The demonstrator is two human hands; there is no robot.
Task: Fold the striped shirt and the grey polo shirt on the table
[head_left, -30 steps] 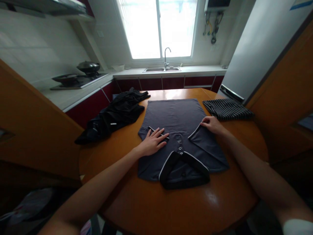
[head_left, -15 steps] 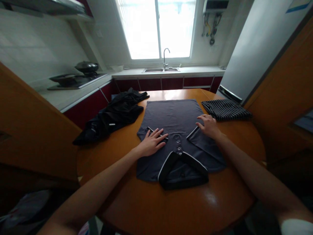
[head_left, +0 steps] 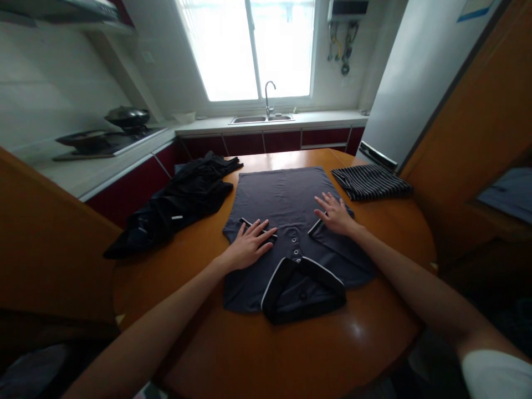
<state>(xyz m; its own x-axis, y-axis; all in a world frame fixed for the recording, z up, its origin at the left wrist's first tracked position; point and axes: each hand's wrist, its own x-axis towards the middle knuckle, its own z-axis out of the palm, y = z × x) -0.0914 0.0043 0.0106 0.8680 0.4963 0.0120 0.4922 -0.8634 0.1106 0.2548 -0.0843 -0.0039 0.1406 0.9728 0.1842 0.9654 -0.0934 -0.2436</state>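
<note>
A dark grey polo shirt (head_left: pixel 282 199) with a black, white-edged collar lies flat on the round wooden table (head_left: pixel 233 354), collar toward me, both sleeves folded inward. My left hand (head_left: pixel 248 244) lies open and flat on the folded left sleeve. My right hand (head_left: pixel 334 214) rests open, fingers spread, on the folded right sleeve near its white-trimmed cuff. Neither hand holds anything.
A crumpled black garment (head_left: pixel 178 202) lies on the table's left side. A folded black-and-white striped cloth (head_left: pixel 371 181) sits at the right rear. Behind the table run a counter with a sink (head_left: pixel 261 118) and a stove with pans (head_left: pixel 108 133). A fridge (head_left: pixel 399 88) stands at the right.
My right hand has slid inward across the right sleeve and flattened, fingers spread. My left hand has stayed on the left sleeve. The view has shifted slightly.
</note>
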